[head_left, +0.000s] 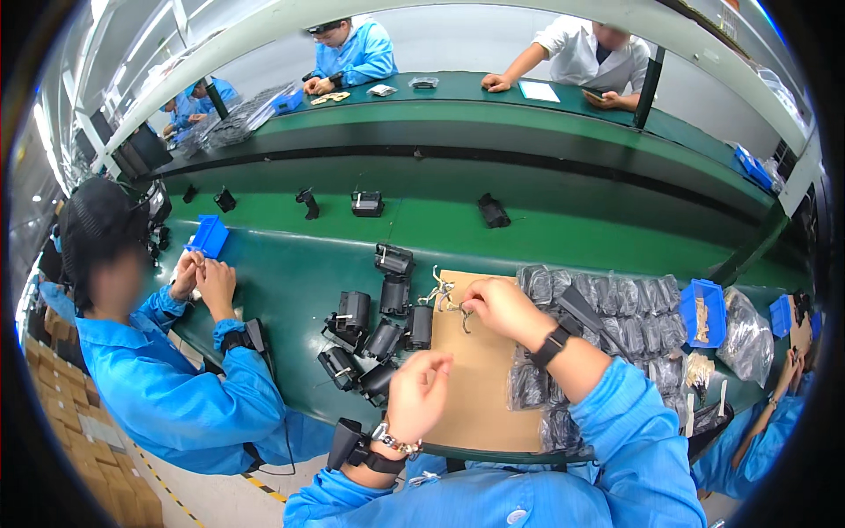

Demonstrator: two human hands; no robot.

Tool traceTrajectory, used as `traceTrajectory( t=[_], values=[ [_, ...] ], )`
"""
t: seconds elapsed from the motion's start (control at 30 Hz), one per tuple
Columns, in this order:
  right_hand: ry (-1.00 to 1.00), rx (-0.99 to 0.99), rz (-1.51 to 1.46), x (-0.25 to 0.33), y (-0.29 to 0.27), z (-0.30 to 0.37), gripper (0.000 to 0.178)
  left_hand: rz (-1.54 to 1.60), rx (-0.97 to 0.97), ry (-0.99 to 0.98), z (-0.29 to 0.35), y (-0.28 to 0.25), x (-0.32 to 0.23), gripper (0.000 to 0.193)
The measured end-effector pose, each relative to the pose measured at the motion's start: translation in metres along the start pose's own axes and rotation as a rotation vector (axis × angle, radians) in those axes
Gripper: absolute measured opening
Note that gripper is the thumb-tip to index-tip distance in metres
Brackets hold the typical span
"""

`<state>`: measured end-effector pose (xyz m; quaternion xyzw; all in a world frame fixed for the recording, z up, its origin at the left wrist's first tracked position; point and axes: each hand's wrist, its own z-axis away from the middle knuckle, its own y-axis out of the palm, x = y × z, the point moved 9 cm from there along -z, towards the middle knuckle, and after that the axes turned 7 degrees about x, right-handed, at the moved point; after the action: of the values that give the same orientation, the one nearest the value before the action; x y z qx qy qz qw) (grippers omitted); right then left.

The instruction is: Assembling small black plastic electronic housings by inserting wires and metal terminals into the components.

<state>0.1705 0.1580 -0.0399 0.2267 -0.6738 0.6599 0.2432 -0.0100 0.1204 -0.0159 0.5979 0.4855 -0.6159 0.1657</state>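
Note:
On a brown cardboard sheet (480, 387) lies a small tangle of thin, curved, wire-like pieces (437, 289), pale and dark. My right hand (503, 308) reaches over the sheet's far part, fingers pinched at the near right side of this tangle, on a thin curved piece. Nearer to me, my left hand (419, 398) hovers at the sheet's left edge with its fingers curled in. Whatever it may hold is hidden. Just left of it, several black box-shaped plastic units (384, 340) are grouped on the green table.
Rows of plastic-wrapped black parts (620, 308) lie right of the sheet, beside a blue bin (702, 315) and a clear plastic bag (748, 336). A co-worker (176, 352) sits close at left near another blue bin (208, 236). Black units (367, 204) stand along the green strip beyond.

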Motion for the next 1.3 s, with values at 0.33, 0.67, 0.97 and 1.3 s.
traceTrajectory(
  t=[0.33, 0.67, 0.97, 1.3],
  values=[
    [-0.500, -0.169, 0.060, 0.104, -0.069, 0.108, 0.012, 0.603, 0.285, -0.134, -0.016, 0.041, -0.014, 0.010],
    [-0.260, -0.533, 0.128, 0.091, -0.085, 0.153, 0.009, -0.068, 0.043, 0.430, -0.016, 0.044, -0.098, 0.008],
    [-0.143, -0.468, 0.211, 0.077, -0.085, 0.175, 0.011, -0.190, 0.082, 0.579, -0.011, 0.065, -0.128, 0.008],
    [0.464, -1.145, 0.227, -0.088, -0.226, 0.319, 0.011, 0.292, 0.164, 0.024, -0.012, 0.067, -0.056, 0.005]
  ],
)
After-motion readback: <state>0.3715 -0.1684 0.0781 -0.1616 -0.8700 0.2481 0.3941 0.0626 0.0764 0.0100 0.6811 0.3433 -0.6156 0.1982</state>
